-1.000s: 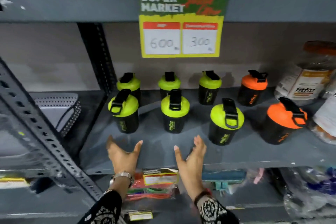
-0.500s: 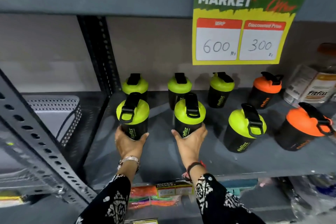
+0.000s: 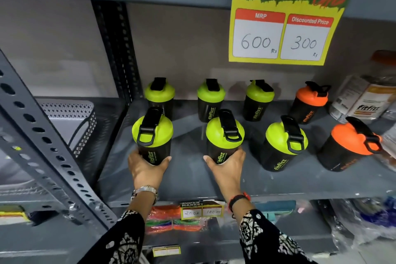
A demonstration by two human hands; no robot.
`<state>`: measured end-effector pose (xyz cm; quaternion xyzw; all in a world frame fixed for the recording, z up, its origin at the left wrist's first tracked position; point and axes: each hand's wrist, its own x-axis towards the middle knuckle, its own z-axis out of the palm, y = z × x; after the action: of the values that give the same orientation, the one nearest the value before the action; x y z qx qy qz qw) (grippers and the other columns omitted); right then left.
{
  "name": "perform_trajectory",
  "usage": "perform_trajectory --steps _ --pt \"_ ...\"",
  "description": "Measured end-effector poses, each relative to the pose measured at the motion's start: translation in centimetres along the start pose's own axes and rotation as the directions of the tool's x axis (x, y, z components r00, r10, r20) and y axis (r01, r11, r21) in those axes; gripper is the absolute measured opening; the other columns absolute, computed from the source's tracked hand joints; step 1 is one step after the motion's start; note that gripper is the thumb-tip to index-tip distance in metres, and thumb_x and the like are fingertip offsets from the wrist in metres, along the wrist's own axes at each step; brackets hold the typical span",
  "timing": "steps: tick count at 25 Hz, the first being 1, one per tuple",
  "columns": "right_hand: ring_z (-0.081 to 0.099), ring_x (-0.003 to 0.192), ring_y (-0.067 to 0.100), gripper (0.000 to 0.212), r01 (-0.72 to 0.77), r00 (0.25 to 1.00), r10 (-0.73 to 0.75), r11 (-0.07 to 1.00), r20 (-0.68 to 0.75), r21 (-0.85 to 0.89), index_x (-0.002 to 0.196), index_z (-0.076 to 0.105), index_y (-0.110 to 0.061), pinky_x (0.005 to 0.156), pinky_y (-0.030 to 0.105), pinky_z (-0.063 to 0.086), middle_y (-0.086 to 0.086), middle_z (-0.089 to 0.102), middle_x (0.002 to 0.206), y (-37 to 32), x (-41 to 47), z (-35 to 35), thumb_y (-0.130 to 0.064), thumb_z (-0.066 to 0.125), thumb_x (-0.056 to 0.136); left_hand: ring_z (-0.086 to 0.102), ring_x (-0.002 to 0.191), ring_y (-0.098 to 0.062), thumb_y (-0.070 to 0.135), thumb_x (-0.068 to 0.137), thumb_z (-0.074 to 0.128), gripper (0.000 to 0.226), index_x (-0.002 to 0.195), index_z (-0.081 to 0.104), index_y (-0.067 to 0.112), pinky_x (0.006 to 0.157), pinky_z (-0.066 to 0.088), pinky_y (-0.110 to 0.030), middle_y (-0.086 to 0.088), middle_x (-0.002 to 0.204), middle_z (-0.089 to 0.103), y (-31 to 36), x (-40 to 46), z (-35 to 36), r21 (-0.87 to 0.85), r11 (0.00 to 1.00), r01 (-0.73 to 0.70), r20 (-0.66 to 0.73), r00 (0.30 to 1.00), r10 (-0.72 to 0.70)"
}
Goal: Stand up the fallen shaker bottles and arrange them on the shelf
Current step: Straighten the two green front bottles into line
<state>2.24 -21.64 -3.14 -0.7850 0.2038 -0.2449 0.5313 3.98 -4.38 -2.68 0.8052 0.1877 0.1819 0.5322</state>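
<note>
Several black shaker bottles stand upright in two rows on the grey shelf (image 3: 192, 180). My left hand (image 3: 145, 169) grips the base of the front-left green-lidded shaker (image 3: 152, 135). My right hand (image 3: 225, 169) grips the base of the front-middle green-lidded shaker (image 3: 224, 135). A third green-lidded shaker (image 3: 282, 143) and an orange-lidded shaker (image 3: 349, 146) stand further right in the front row. Behind them stand three green-lidded shakers (image 3: 159, 94) (image 3: 211, 98) (image 3: 258, 100) and one orange-lidded shaker (image 3: 308, 100).
A price sign (image 3: 285, 19) hangs from the shelf above. Fitfizz jars (image 3: 364, 98) crowd the shelf's right end. A slanted perforated steel brace (image 3: 42, 135) and a white mesh basket (image 3: 70, 122) are at the left. Packets and a small price tag (image 3: 201, 210) lie on the shelf below.
My hands rose from the shelf's front edge and closed around the two front-left shakers. The camera moved closer and turned left.
</note>
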Motion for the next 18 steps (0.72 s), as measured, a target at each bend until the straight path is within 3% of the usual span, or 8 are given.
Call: perform_trajectory --steps 5,18 --pt "0.038 0.120 0.028 0.094 0.002 1.000 -0.002 0.999 0.006 -0.041 0.124 0.034 -0.005 0.101 0.034 0.035 0.015 0.039 0.125 -0.2 -0.5 0.0 -0.020 0.089 0.050 0.039 0.120 -0.040 0.017 0.053 0.086 0.082 0.117 0.040 -0.006 0.104 0.033 -0.050 -0.028 0.121 0.045 0.3 -0.6 -0.4 0.032 0.997 -0.071 0.006 0.997 0.071" --pt "0.042 0.117 0.035 0.083 0.018 0.998 -0.024 0.994 -0.057 -0.107 0.118 0.038 0.000 0.099 0.042 0.040 0.018 0.043 0.119 -0.4 -1.1 -0.1 -0.019 0.086 0.053 0.044 0.115 -0.042 0.019 0.060 0.083 0.075 0.115 0.040 -0.007 0.095 0.039 -0.050 -0.029 0.119 0.046 -0.2 -1.1 -0.4 0.061 0.993 -0.098 -0.013 0.995 0.099"
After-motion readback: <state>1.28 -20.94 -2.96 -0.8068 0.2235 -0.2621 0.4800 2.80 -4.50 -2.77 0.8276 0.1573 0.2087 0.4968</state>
